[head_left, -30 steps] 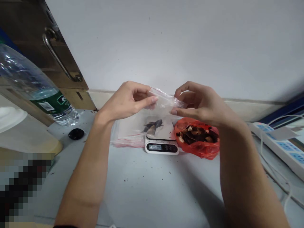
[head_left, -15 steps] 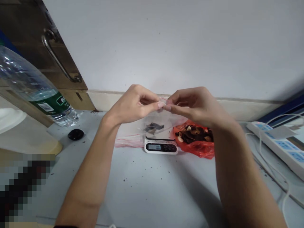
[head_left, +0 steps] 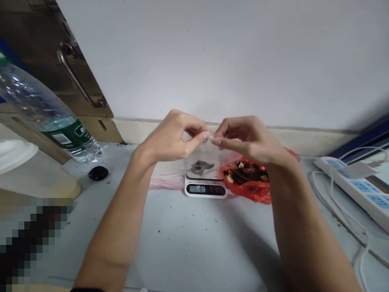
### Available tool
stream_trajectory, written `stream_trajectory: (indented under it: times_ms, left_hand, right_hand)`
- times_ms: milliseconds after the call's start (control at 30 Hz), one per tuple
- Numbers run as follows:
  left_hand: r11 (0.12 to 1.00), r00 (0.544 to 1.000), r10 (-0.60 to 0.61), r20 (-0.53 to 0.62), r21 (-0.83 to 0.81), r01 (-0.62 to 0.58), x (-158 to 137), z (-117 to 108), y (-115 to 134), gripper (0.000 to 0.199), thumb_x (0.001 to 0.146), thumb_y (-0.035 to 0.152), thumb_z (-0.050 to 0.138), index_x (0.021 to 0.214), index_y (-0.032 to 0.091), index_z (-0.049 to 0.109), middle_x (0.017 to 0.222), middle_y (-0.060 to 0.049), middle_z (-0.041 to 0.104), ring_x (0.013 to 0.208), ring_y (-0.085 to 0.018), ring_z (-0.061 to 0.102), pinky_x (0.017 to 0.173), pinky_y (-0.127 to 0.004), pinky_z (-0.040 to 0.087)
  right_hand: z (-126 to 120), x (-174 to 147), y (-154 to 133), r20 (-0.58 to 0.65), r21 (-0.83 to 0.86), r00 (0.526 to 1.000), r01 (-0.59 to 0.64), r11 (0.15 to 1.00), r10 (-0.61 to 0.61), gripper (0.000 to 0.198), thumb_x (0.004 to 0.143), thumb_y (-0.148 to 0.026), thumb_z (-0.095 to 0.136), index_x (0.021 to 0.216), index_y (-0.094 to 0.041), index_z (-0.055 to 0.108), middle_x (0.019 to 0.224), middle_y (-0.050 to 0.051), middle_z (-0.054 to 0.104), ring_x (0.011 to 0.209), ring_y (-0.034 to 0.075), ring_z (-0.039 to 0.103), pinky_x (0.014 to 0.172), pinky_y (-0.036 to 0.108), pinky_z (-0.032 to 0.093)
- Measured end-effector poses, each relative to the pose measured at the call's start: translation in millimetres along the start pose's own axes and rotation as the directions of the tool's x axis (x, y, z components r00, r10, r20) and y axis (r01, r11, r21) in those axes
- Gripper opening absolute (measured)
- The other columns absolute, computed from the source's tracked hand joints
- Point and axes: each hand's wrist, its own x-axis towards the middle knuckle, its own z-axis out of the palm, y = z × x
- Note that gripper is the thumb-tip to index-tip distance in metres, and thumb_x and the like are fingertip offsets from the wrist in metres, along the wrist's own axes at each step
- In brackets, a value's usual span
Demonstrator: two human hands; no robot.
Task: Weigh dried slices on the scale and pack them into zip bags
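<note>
My left hand and my right hand pinch the top edge of a small clear zip bag between thumbs and fingers. Dark dried pieces lie at the bottom of the bag, which hangs over a white digital scale. The scale's display appears to read 0.0. Just right of the scale, a red plastic bag stands open with dark brown and pale dried pieces inside. A stack of clear bags with red edges lies to the scale's left.
A large water bottle with a green label stands at left, near a round black lid and a whitish container. On the right lie a power strip and white cables. A white wall rises behind the table.
The zip bag has dropped slightly, its dark pieces shifting a little down and right. Both hands still pinch its top edge, and the right hand has moved slightly left.
</note>
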Motion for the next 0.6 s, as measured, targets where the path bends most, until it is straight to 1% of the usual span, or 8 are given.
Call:
stream_trajectory:
  times_ms: [67,200,300,400,500,533,600]
  left_hand:
    - [0.999,1.000,-0.028,-0.012,0.018,0.028,-3.1,-9.0,-2.0,0.025,0.088,0.029,0.057,0.071,0.021,0.073,0.070,-0.002,0.074,0.066,-0.017,0.066,0.057,-0.026,0.047]
    - [0.994,0.995,-0.091,-0.047,0.054,0.094,-10.2,-25.5,-8.0,0.024,0.089,0.034,0.058,0.076,0.022,0.075,0.076,-0.003,0.077,0.072,-0.019,0.069,0.068,-0.028,0.052]
    - [0.992,0.994,-0.101,-0.042,0.074,0.104,-12.2,-29.0,-10.6,0.024,0.090,0.034,0.059,0.079,0.022,0.076,0.078,-0.004,0.077,0.074,-0.019,0.070,0.065,-0.027,0.050]
    - [0.991,0.994,-0.103,-0.029,0.089,0.105,-10.1,-25.6,-9.0,0.023,0.091,0.034,0.058,0.080,0.023,0.076,0.080,-0.003,0.078,0.076,-0.019,0.071,0.065,-0.027,0.051]
    - [0.993,0.994,-0.052,-0.094,0.101,0.062,-5.0,-16.9,-1.8,0.023,0.093,0.033,0.058,0.082,0.024,0.076,0.086,-0.003,0.080,0.080,-0.021,0.073,0.076,-0.030,0.055]
    - [0.993,0.992,-0.029,-0.124,0.110,0.043,-2.8,-12.8,2.1,0.023,0.094,0.033,0.058,0.083,0.025,0.077,0.089,-0.002,0.081,0.082,-0.021,0.073,0.079,-0.031,0.055]
    - [0.993,0.988,0.036,-0.151,0.120,-0.017,2.1,-2.6,12.3,0.021,0.096,0.033,0.059,0.086,0.027,0.077,0.093,-0.002,0.081,0.086,-0.021,0.074,0.082,-0.031,0.055]
  right_hand:
    - [-5.6,-2.0,4.0,-0.017,-0.017,1.000,-0.015,1.000,0.015,0.038,0.072,-0.054,0.086,0.065,-0.021,0.068,0.064,-0.001,0.062,0.062,0.015,0.052,0.061,0.032,0.044]
    - [-19.1,-8.1,12.2,-0.044,-0.072,0.998,-0.041,0.997,0.038,0.035,0.073,-0.054,0.085,0.066,-0.024,0.069,0.068,0.001,0.066,0.065,0.017,0.055,0.064,0.035,0.048]
    - [-26.9,-11.2,17.4,-0.043,-0.133,0.998,-0.042,0.990,0.036,0.029,0.077,-0.050,0.083,0.069,-0.025,0.071,0.071,0.003,0.069,0.067,0.019,0.059,0.066,0.038,0.051]
    - [-33.0,-12.5,17.9,-0.062,-0.214,0.998,-0.045,0.976,0.033,0.022,0.080,-0.043,0.079,0.069,-0.025,0.072,0.070,0.003,0.070,0.066,0.020,0.062,0.064,0.038,0.053]
    - [-37.9,-14.7,9.5,-0.069,-0.300,0.996,-0.083,0.950,0.065,0.017,0.080,-0.035,0.077,0.070,-0.023,0.072,0.067,0.003,0.071,0.063,0.019,0.063,0.062,0.035,0.052]
    - [-38.4,-15.9,5.4,-0.043,-0.327,0.996,-0.092,0.941,0.082,0.016,0.079,-0.034,0.077,0.069,-0.022,0.071,0.067,0.002,0.071,0.063,0.018,0.063,0.062,0.034,0.052]
    - [-36.8,-18.4,-2.3,0.068,-0.333,0.991,-0.083,0.939,0.112,0.016,0.078,-0.034,0.078,0.072,-0.021,0.071,0.069,0.001,0.073,0.065,0.018,0.065,0.063,0.031,0.051]
